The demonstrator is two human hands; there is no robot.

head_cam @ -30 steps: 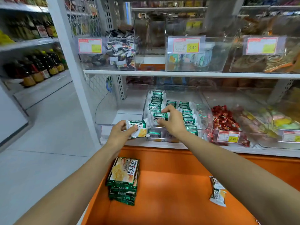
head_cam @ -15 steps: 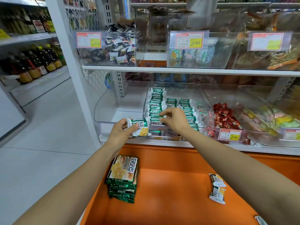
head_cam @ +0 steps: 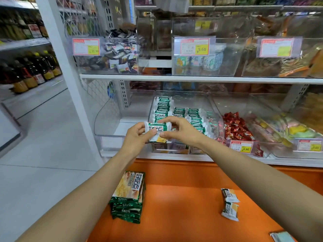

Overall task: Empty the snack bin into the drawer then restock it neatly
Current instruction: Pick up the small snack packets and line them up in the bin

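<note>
A clear snack bin on the lower shelf holds neat rows of green-and-white snack packets. In front of the bin's near edge, my left hand and my right hand both pinch one green-and-white packet, left fingers on its left end, right fingers on its right end. Below, the open orange drawer holds a stack of larger green packs at the left and two small loose packets at the right.
An empty clear bin stands left of the snack bin; a bin of red candies and other sweets stand right. Upper-shelf bins carry price tags. A white shelf post and the aisle floor lie to the left.
My right hand left the row in the bin and came forward to take the right end of the packet held by my left hand. That packet rose toward the bin's front.
</note>
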